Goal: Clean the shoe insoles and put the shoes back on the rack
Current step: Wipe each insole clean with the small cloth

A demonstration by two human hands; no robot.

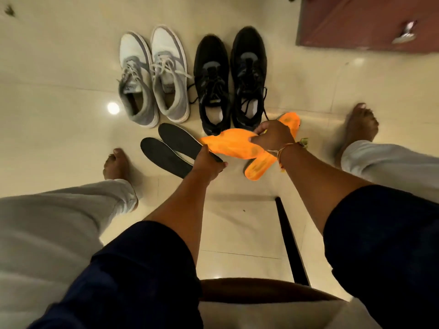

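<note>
On glossy cream floor tiles (59,138), left hand (209,162) grip grasping black insole (178,138), right hand (270,136) grip grasping orange insole (228,144)

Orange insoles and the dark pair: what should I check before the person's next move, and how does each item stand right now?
1. Right hand has a grip on an orange insole: ok.
2. Left hand has a grip on a dark insole: ok.
3. Second orange insole accounted for: ok. It lies on the floor, partly under the held one.
4. Second dark insole accounted for: ok, on the floor.
5. Grey shoes and black shoes upright, openings towards the person: ok.
6. Cleaning cloth or brush at hand: not ok, none shows.
</note>
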